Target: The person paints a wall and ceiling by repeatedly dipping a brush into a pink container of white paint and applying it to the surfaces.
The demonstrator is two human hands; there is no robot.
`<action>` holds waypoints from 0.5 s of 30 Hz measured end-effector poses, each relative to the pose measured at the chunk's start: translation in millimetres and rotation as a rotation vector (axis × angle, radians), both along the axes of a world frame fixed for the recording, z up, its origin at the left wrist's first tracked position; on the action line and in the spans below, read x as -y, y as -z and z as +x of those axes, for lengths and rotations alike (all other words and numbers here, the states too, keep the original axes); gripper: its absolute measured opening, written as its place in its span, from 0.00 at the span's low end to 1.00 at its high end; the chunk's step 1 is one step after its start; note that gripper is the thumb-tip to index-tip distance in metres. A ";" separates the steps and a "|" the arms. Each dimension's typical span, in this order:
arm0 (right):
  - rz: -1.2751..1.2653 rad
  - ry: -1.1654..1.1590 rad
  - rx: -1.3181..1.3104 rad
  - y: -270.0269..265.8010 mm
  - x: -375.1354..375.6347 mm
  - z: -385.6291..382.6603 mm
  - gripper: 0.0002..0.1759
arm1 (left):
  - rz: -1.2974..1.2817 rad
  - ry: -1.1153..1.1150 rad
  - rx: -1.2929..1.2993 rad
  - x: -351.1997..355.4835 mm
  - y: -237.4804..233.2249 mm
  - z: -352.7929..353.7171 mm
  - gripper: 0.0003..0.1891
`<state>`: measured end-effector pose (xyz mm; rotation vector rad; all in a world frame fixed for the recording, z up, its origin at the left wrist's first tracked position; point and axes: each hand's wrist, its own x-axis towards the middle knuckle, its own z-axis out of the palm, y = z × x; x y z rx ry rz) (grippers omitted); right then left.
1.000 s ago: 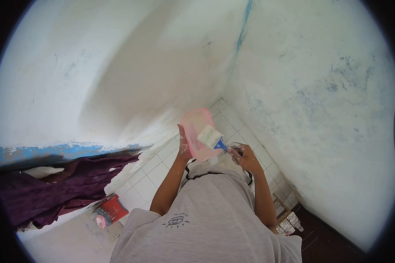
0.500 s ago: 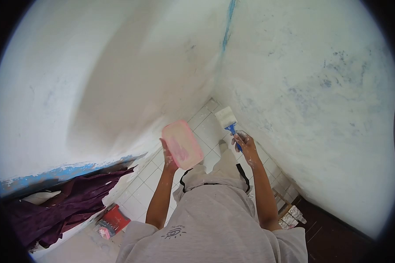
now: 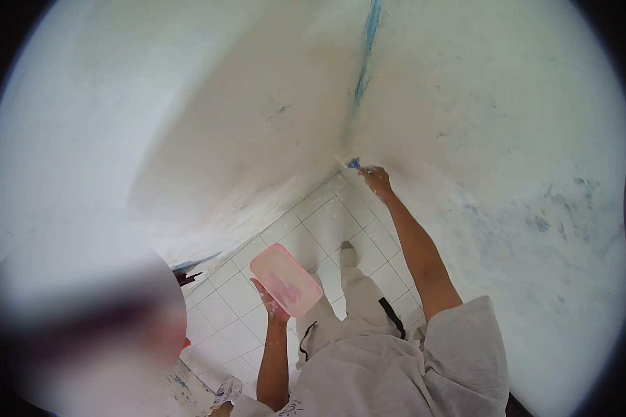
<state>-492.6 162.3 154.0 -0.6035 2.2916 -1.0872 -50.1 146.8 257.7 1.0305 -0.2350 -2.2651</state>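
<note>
The blue-handled brush is at the corner where two pale walls meet; from here I can't tell whether its bristles touch the surface. The fingers of the right hand are closed around its handle, the arm stretched out. Nearer the body, the left hand grips a pink tub along one side, pale smears inside it. White floor tiles spread below, and a blue streak marks the corner above the brush.
</note>
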 end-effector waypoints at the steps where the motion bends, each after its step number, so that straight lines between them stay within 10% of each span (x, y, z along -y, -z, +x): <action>1: -0.006 0.011 0.062 -7.2 9.2 -8.0 0.16 | 0.027 -0.030 -0.009 -5.8 4.6 0.8 0.42; 11: -0.592 0.180 0.065 -224.7 27.7 -1.4 0.14 | 0.049 -0.123 0.064 -31.4 17.6 4.8 0.42; 15: -0.526 0.174 -0.205 -167.4 55.2 2.5 0.14 | -0.022 -0.135 0.097 -37.7 34.3 8.7 0.42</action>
